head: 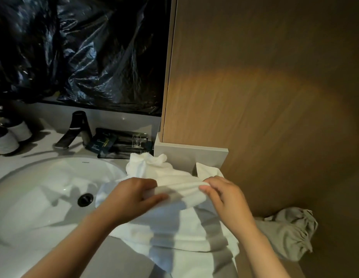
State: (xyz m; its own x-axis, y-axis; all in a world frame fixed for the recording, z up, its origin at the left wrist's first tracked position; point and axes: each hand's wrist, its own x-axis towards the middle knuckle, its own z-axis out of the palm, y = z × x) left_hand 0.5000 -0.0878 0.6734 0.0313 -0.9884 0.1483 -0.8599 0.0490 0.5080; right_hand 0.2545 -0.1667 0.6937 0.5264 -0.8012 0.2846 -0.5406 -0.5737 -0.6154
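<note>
White terry cloth: one towel [174, 223], lying crumpled on the surface [122, 257] just right of the basin [34, 177]. Its left edge overlaps the basin rim and its near end hangs over the front edge of the surface.

Left hand [132, 195]: over the towel on the side nearest the basin. Grip closed, with thumb and fingers pinching a raised ridge of the cloth.

Right hand [224, 199]: on the same ridge, on the side away from the basin. Grip closed, with the fingertips curled over the fold.

Step in hand, as judged: gathering or folding the towel. A crosswise pleat is lifted between the two hands, and the far end is still bunched.

Next move, as judged: both grips must keep even tension, carry the fold across level, and lay it flat clear of the basin bowl, so that no corner drops in.

Drain [85, 200]: dark, at the bottom of the basin.

Tap [74, 129]: dark metal, behind the basin.

Dark sachets [122, 142]: stacked behind the basin to its right, beyond the towel.

Two white pots [12, 135]: behind the basin to its left.

Black plastic sheet [78, 51]: on the wall above and behind the basin.

Wooden panel [265, 87]: upright, well right of the basin.

Grey cloth [289, 231]: rumpled, right of the basin beyond the towel.
</note>
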